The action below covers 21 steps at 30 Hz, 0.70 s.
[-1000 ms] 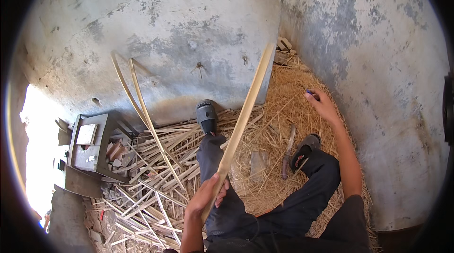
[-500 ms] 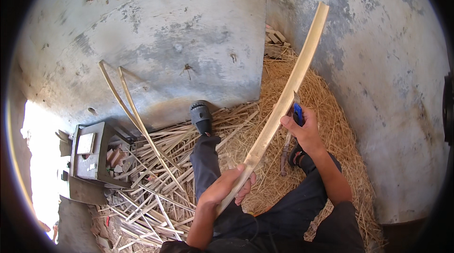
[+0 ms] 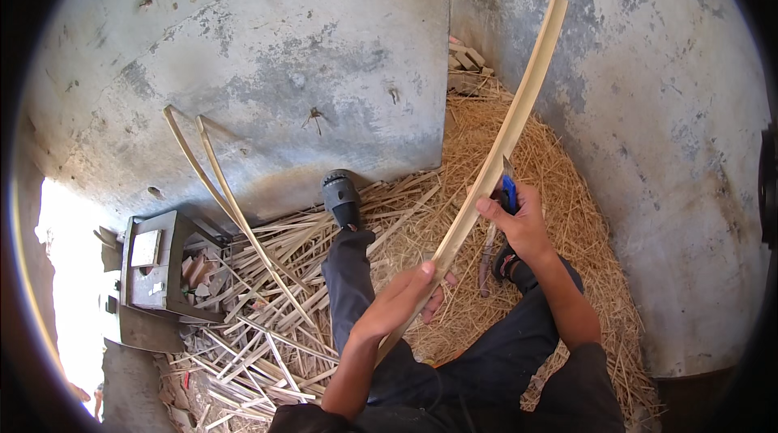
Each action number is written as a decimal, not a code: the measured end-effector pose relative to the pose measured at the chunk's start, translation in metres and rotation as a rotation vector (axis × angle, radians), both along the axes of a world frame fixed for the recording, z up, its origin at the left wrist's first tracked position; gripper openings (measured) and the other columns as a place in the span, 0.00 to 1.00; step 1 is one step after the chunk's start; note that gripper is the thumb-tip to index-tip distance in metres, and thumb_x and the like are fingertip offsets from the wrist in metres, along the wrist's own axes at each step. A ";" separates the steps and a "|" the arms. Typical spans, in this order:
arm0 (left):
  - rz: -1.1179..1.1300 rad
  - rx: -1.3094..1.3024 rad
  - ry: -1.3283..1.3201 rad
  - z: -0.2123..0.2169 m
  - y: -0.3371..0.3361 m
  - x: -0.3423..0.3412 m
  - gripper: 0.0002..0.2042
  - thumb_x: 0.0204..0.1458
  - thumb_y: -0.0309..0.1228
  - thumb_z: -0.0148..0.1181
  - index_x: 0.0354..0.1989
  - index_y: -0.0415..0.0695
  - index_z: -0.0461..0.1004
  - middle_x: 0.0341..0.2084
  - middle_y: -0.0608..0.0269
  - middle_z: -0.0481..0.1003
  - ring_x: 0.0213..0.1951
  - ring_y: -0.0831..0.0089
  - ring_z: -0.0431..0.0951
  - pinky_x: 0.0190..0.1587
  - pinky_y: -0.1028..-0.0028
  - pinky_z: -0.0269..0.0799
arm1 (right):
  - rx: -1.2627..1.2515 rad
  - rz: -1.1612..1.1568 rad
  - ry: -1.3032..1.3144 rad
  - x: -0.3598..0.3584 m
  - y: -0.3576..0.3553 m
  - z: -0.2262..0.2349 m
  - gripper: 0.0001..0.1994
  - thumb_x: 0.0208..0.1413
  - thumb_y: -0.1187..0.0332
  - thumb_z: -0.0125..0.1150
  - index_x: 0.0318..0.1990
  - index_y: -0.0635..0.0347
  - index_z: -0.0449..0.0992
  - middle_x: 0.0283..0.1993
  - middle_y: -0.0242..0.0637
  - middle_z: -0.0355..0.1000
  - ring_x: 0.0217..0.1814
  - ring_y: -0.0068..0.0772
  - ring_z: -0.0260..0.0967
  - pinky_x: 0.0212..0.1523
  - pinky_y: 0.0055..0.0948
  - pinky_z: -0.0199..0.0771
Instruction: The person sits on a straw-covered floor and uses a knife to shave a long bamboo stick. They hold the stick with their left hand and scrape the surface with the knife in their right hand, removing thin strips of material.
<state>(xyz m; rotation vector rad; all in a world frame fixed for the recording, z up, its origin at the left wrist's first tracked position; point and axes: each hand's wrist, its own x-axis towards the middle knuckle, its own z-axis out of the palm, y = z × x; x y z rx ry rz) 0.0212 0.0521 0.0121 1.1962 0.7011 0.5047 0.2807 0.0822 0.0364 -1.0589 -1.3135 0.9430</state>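
Note:
A long split bamboo strip point(image 3: 512, 127), pale and slightly channelled, slants from my lap up to the right. My left hand point(image 3: 403, 301) is closed round its lower part, thumb on the near face and fingertips showing beyond the far edge. In my right hand point(image 3: 520, 225) is a blue utility knife point(image 3: 509, 192), its blade out and pointing up beside the strip's right edge. My right thumb reaches onto the strip's edge. Whether the blade touches the bamboo I cannot tell. The strip's lower end is hidden by my left hand and forearm.
Thin bamboo slats point(image 3: 271, 348) lie heaped at the left, and fine shavings point(image 3: 567, 214) cover the floor at the right. Two bent strips point(image 3: 217, 174) lean on the grey wall point(image 3: 267, 68). A dark metal box point(image 3: 152, 263) stands at the left. My legs point(image 3: 348, 279) spread beneath the work.
My left hand has shifted a little up and to the right along with the strip. The strip has rolled slightly, so its face shows narrower. My right hand and the knife stay almost in place.

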 end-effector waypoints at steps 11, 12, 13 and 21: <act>-0.003 0.081 -0.108 -0.008 -0.004 0.001 0.34 0.74 0.62 0.37 0.50 0.38 0.71 0.26 0.73 0.62 0.25 0.82 0.59 0.27 0.76 0.60 | 0.015 0.073 0.045 -0.001 -0.003 0.006 0.18 0.67 0.63 0.72 0.55 0.68 0.83 0.45 0.34 0.83 0.46 0.20 0.78 0.51 0.25 0.79; -0.039 0.110 -0.152 -0.015 -0.005 -0.004 0.34 0.74 0.64 0.37 0.49 0.38 0.70 0.26 0.73 0.61 0.25 0.82 0.59 0.27 0.77 0.59 | 0.015 0.075 0.052 0.001 -0.003 0.006 0.18 0.67 0.63 0.72 0.56 0.68 0.82 0.45 0.34 0.83 0.46 0.20 0.78 0.51 0.26 0.79; -0.075 0.140 -0.196 -0.022 -0.007 -0.009 0.35 0.73 0.65 0.36 0.48 0.39 0.70 0.26 0.73 0.61 0.25 0.83 0.58 0.27 0.77 0.58 | 0.015 0.078 0.058 0.001 -0.003 0.006 0.18 0.67 0.63 0.72 0.57 0.68 0.82 0.46 0.34 0.83 0.46 0.20 0.78 0.52 0.26 0.79; 0.095 0.303 0.024 -0.029 -0.020 -0.018 0.24 0.79 0.49 0.38 0.46 0.39 0.70 0.29 0.66 0.67 0.32 0.75 0.65 0.38 0.71 0.65 | 0.270 -0.198 -0.067 -0.013 -0.007 0.003 0.18 0.68 0.56 0.68 0.47 0.66 0.80 0.36 0.35 0.80 0.39 0.21 0.78 0.39 0.29 0.76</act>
